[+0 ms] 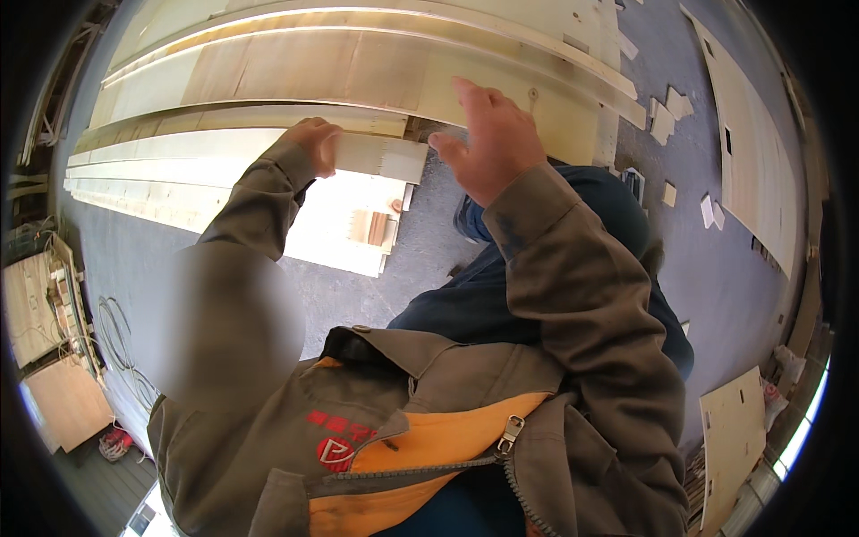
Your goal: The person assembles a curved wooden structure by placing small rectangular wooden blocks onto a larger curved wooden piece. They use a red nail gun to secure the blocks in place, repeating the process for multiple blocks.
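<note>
Hands were both raised to the end of a pale plywood strip point(380, 154) lying on a stack of long boards point(161, 170) on the grey floor point(716, 259); the left hand point(315, 141) was clenched over the strip's upper edge, fingers curled round it; the right hand point(488, 143) stood just beside the strip's notched end with fingers spread, and whether it pressed on the strip or on the large curved panel point(358, 72) behind could not be told. The strip lay flat atop the stack, its toothed end overhanging a lower white sheet point(344, 228); small offcuts point(667, 112) lay scattered on the floor to the right; another cut panel point(732, 438) sat at lower right; coiled cable point(121, 345) lay at left. Judged from its thinness and length, the strip would be light but whippy, stiff along the grain yet liable to sag if lifted by one end; the finger joints at the end appeared fragile and prone to chipping; hold was best taken on the long edges, back from the teeth, with both hands spaced apart.
</note>
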Demonstrator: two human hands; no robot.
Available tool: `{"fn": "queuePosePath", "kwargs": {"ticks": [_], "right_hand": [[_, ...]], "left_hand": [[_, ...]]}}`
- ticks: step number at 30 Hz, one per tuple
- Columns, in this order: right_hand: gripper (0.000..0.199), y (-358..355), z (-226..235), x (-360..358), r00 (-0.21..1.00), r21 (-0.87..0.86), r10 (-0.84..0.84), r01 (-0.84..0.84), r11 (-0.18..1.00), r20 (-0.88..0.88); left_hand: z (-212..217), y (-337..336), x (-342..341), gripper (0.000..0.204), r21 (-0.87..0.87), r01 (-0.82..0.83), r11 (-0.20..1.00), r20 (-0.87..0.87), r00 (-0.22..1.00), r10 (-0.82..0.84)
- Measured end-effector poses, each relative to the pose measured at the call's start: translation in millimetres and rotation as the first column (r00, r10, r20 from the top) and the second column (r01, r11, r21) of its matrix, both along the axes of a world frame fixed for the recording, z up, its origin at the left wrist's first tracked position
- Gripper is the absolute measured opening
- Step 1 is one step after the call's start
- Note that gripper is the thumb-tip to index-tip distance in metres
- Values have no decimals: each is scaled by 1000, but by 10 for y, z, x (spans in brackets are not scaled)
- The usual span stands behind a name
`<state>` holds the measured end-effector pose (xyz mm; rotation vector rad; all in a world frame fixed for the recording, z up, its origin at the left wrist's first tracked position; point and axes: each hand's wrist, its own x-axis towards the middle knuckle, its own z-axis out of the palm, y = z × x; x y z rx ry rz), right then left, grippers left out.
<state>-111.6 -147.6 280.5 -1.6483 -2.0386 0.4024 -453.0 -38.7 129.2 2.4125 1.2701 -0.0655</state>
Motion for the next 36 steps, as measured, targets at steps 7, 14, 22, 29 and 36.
{"fn": "queuePosePath", "kwargs": {"ticks": [7,14,22,29,36], "right_hand": [[51,-33,52,-34,998,-24,38,-39,999,-50],[48,44,31,-73,988,1,48,-49,999,-149],[49,130,53,-219,972,41,92,-85,995,-218],[54,45,97,-221,933,133,136,-96,987,-335],[44,-383,460,407,894,285,15,127,950,-449]], "left_hand": [[-305,241,-110,77,-57,-34,998,-21,999,33],[-537,308,-470,90,-147,-119,982,-118,988,102],[-741,30,-520,83,-77,-218,973,-53,975,214],[-1431,50,-914,81,14,-206,978,144,969,202],[-1289,22,-809,84,-85,-286,954,65,954,292]]}}
